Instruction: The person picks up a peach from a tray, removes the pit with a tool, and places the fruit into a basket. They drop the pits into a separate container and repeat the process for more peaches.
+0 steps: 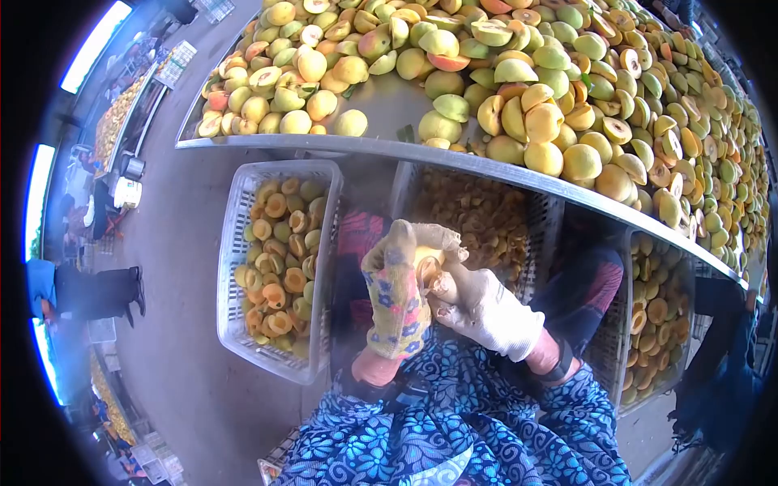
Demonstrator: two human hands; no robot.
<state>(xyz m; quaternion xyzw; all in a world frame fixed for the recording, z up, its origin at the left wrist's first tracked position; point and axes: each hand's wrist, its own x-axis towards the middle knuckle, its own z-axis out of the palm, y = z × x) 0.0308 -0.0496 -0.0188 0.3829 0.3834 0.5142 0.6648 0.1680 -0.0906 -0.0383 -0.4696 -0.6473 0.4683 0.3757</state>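
My left hand [395, 296], in a flower-patterned glove, is closed around a peach half [427, 266], its cut face turned toward my right hand. My right hand [496, 312], in a worn white glove, is closed with its fingertips pressed against the fruit; what they grip is too small and hidden to make out. Both hands meet above my lap, before a crate holding brownish pieces, perhaps pits [478, 206]. Beyond lies a metal table [381, 101] heaped with cut peaches [539, 121], many with pits showing.
A white crate [225, 300] of pitted peach halves [279, 271] stands on the floor at left. Another crate of halves [648, 316] is at right, under the table's metal edge [486, 166]. A person's dark trousers [109, 292] and further fruit tables [121, 117] show far left.
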